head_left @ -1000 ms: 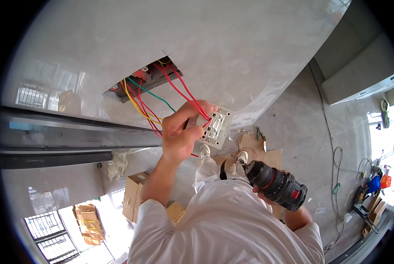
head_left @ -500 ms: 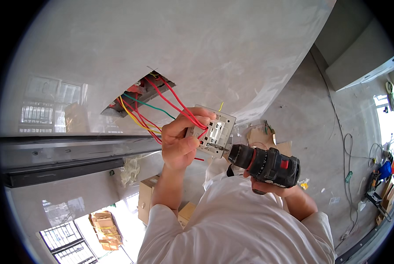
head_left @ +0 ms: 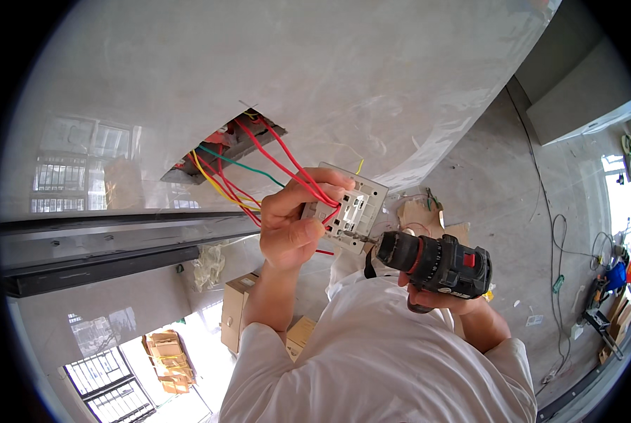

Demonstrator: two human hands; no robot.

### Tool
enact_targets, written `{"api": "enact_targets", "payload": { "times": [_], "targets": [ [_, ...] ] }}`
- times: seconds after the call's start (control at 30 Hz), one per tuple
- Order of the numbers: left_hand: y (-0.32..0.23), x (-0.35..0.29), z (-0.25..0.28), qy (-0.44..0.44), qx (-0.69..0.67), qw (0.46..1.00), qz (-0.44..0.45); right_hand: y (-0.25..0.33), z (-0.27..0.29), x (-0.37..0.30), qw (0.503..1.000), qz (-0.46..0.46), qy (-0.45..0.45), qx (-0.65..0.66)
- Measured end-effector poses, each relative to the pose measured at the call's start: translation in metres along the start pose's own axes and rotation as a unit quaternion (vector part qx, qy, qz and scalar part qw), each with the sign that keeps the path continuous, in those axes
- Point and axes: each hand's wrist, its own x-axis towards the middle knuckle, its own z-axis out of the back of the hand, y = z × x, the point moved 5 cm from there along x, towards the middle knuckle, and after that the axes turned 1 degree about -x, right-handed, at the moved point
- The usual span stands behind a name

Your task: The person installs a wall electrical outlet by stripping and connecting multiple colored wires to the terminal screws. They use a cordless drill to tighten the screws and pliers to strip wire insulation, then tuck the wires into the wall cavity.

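My left hand (head_left: 291,218) is closed around a white wall switch plate (head_left: 373,197), its back with the terminals facing me. Red wires (head_left: 287,156) run from a rectangular wall opening (head_left: 248,144) into the terminals. A green wire (head_left: 241,167) and yellow wires (head_left: 213,185) also come out of the opening and pass behind my left hand. My right hand (head_left: 446,302) grips a black cordless drill (head_left: 442,264) by its handle. The bit (head_left: 357,238) in its chuck reaches the lower part of the switch plate; whether it sits in a screw I cannot make out.
A glossy grey wall (head_left: 372,77) stands in front. Cardboard boxes (head_left: 238,310) lie on the floor to the left. Flattened cardboard (head_left: 421,217) and pliers (head_left: 434,199) lie beyond the drill. A cable (head_left: 553,282) trails over the floor at right, near assorted tools (head_left: 597,310).
The switch plate, my left hand and the drill have shifted slightly to the right in the picture. Both hands keep their holds, and the bit stays at the plate.
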Motion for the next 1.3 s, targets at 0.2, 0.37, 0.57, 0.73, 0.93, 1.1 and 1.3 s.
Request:
{"api": "enact_targets", "payload": {
  "times": [0.2,0.37,0.57,0.73,0.93,1.1,1.3],
  "targets": [
    [-0.001,0.0,-0.002,-0.005,0.01,1.0,0.001,-0.004,-0.001,-0.002,0.998,-0.054,-0.003,0.013],
    [-0.003,-0.001,-0.001,-0.013,0.033,0.999,-0.002,-0.003,-0.003,-0.003,1.0,0.003,-0.017,-0.026],
    [-0.004,-0.005,0.001,-0.005,0.061,0.998,-0.006,0.004,-0.007,-0.007,0.995,-0.065,-0.066,-0.029],
    [-0.006,-0.004,0.0,-0.011,0.089,0.996,-0.012,0.001,-0.01,-0.006,0.994,-0.075,-0.076,-0.022],
    [-0.009,-0.004,0.0,-0.016,0.092,0.996,-0.013,0.0,-0.016,0.001,0.995,-0.026,-0.086,-0.05],
    [-0.011,-0.006,-0.001,-0.017,0.103,0.994,-0.014,-0.012,-0.013,-0.005,0.998,-0.037,-0.027,-0.042],
    [-0.01,-0.007,-0.002,-0.023,0.117,0.993,-0.009,-0.006,-0.018,0.001,0.995,-0.016,-0.093,-0.031]
  ]
}}
